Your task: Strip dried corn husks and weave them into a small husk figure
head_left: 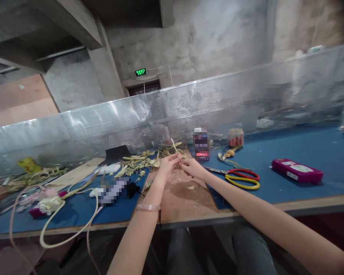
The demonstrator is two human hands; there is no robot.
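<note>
l hand [169, 165] & r hand [191, 168] tog., pinch-tight on pale strip [174, 145]

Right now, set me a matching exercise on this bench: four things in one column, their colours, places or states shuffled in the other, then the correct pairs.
Things
1. scissors
2. oblong case
3. jar
4. board

Descriptions
A. see-through, with red contents
B. brown, beneath the left hand and right hand
C. one red handle loop, one yellow
D. magenta, lying right of the scissors

Pairs: 1-C, 2-D, 3-A, 4-B
</note>
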